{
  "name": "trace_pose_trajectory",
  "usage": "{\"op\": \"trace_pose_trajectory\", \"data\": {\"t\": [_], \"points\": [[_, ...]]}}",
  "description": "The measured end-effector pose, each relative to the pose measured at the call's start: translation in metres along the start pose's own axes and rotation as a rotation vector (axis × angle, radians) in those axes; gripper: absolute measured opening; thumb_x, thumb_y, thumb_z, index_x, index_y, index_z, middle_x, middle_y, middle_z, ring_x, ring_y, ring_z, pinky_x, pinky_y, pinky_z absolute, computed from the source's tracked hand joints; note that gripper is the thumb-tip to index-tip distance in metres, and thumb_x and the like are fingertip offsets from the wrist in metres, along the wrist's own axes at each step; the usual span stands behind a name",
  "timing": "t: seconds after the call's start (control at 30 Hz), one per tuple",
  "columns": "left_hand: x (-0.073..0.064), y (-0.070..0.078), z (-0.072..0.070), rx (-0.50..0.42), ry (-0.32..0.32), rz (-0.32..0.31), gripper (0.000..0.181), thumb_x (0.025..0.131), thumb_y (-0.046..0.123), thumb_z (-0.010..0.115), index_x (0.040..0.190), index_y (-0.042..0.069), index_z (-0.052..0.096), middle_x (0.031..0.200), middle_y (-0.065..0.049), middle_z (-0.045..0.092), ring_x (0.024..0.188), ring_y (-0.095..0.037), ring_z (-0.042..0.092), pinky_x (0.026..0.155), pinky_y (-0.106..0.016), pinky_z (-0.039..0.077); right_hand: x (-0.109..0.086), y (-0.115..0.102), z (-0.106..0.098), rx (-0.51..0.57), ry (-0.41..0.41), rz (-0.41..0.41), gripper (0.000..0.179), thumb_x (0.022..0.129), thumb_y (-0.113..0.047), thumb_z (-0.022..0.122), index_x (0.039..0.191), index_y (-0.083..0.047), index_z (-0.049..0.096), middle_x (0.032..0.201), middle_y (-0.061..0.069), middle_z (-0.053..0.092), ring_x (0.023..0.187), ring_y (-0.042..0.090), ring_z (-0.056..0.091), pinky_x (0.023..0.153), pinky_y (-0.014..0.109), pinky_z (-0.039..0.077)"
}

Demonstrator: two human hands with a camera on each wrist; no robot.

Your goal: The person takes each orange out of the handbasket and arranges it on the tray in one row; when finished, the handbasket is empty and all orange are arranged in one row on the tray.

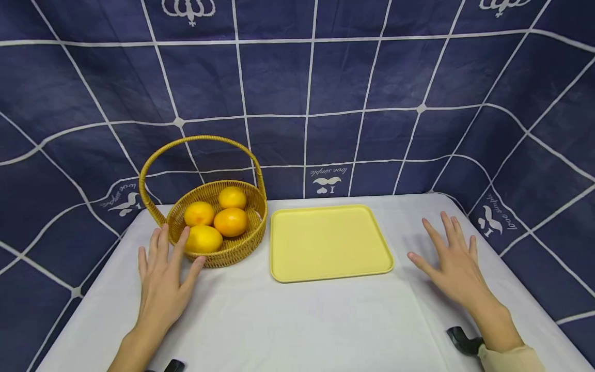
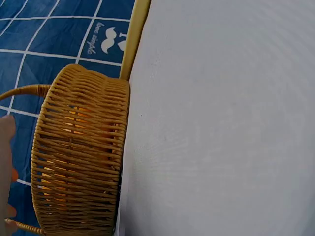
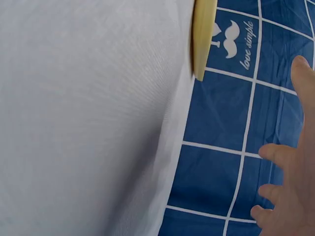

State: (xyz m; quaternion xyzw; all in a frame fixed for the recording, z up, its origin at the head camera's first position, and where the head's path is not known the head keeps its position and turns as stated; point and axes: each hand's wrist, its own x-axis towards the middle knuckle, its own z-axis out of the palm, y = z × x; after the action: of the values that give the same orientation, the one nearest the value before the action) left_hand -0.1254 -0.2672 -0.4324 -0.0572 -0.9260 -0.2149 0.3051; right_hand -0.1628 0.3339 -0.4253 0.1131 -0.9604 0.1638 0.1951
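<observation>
The left hand's (image 1: 162, 289) fingers were spread wide and held nothing, overlapping the near left side of the round wicker basket (image 1: 241, 251); whether they touched it could not be told. The right hand's (image 1: 453, 266) fingers, also splayed and unloaded, were right of the yellow rectangular tray (image 1: 330, 243). Four citrus fruits (image 1: 231, 222) lay inside the basket. This seemed a ready pose; lifting a fruit would have called for the left fingers to clear the rim and curl.
</observation>
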Motion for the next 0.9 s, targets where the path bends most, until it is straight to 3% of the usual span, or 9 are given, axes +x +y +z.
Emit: {"op": "trace_pose_trajectory", "data": {"t": [0.2,0.47,0.9], "points": [[-0.002,-0.004,0.004,-0.057,0.058,-0.060,0.065,0.104,0.039,0.063,0.162,0.015,0.044,0.174,-0.024,0.018,0.163,-0.041,0.011,0.129,-0.067,-0.002,0.002,0.003,-0.002,0.006,0.007,0.007,0.087,0.097,-0.053,0.069,0.168,-0.020,0.030,0.177,0.018,0.004,0.164,0.039,-0.004,0.121,0.077,-0.015],[-0.007,-0.007,0.009,-0.139,0.049,-0.182,0.061,0.107,0.033,0.060,0.161,0.008,0.044,0.176,-0.020,0.011,0.163,-0.044,0.010,0.131,-0.065,0.003,0.000,0.004,-0.002,0.035,0.000,0.019,0.086,0.097,-0.051,0.070,0.167,-0.019,0.031,0.176,0.022,0.008,0.164,0.042,-0.003,0.119,0.079,-0.014],[-0.009,-0.015,0.018,-0.197,-0.028,-0.278,0.066,0.109,0.033,0.057,0.168,0.021,0.030,0.176,-0.021,0.012,0.160,-0.049,0.015,0.127,-0.072,0.012,0.007,-0.010,0.007,0.094,-0.003,0.014,0.090,0.098,-0.048,0.070,0.170,-0.020,0.022,0.175,0.024,0.011,0.164,0.043,0.000,0.119,0.081,-0.011]]}}
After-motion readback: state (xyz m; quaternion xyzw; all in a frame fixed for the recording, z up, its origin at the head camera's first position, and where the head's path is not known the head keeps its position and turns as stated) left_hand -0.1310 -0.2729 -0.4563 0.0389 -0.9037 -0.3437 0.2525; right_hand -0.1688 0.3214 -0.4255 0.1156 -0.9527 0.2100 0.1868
